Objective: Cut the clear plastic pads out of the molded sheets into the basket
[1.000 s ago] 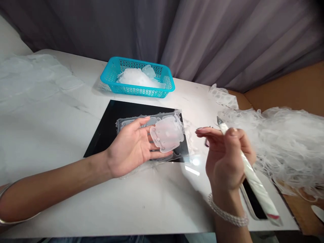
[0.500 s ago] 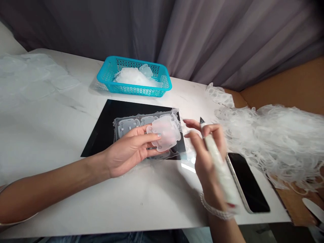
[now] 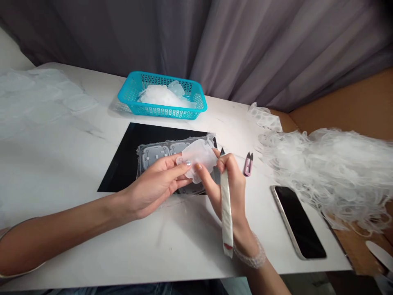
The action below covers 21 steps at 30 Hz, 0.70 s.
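A turquoise plastic basket (image 3: 162, 111) with perforated walls stands at the far side of a white marble-patterned table (image 3: 52, 254). It is found filled with a mound of translucent plastic pieces (image 3: 159, 96), and a bluish-tinted piece (image 3: 176, 88) is lying uppermost. A black sheet (image 3: 118, 180) is laid on the table in front of the basket, and a clear moulded plastic tray (image 3: 155, 155) with recessed shapes is placed on that sheet.

A translucent moulded piece (image 3: 198, 157) is held over the right part of the tray, between both hands. Whether it touches the tray cannot be determined. The left hand (image 3: 156, 180) is extended from the left with the fingers curled closed around the piece, which is gripped at its left side. The right hand (image 3: 229, 186) is raised with the wrist toward the wearer. A slender white-wrapped tool (image 3: 226, 209) is gripped closed in it, the dark pointed tip (image 3: 222, 151) directed upward just beside the piece, and a fingertip (image 3: 199, 167) is pressed against the piece.

Pink thread snips (image 3: 248, 164) are lying near the right hand, and a black smartphone (image 3: 298, 222) is placed further right. A large heap of clear plastic trimmings (image 3: 331, 176) is piled at the right edge of the table.
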Each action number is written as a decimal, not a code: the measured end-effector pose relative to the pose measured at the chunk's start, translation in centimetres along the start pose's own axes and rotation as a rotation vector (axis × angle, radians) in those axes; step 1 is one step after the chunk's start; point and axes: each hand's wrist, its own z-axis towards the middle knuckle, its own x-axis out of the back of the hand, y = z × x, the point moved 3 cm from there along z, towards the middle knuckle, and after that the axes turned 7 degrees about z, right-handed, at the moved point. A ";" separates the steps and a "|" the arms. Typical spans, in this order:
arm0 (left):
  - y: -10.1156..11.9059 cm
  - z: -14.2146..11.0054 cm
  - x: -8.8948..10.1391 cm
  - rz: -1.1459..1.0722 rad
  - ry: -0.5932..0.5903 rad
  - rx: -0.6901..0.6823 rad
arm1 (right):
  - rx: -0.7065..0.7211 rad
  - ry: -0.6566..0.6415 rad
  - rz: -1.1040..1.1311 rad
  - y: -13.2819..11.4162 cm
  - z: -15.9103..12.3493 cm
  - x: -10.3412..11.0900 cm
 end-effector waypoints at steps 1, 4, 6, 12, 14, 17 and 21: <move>0.0 0.0 0.0 0.010 0.008 -0.021 | 0.007 0.013 -0.007 0.0 0.0 0.0; 0.1 0.1 0.2 0.032 0.039 -0.065 | -0.018 0.118 0.022 0.1 0.0 0.4; 0.0 0.1 0.2 0.039 0.025 -0.085 | -0.061 0.124 0.054 0.3 0.1 0.3; -0.3 0.4 0.6 0.095 0.048 -0.106 | -0.052 0.095 -0.033 0.9 0.7 0.5; -0.2 0.7 0.8 0.110 0.067 -0.113 | -0.064 0.194 0.003 1.0 0.8 1.1; -0.2 0.9 1.0 0.100 0.042 -0.108 | -0.182 0.138 0.111 1.0 0.9 0.8; -0.5 0.9 0.9 0.082 0.039 -0.091 | -0.373 -0.046 0.306 1.2 0.5 -0.9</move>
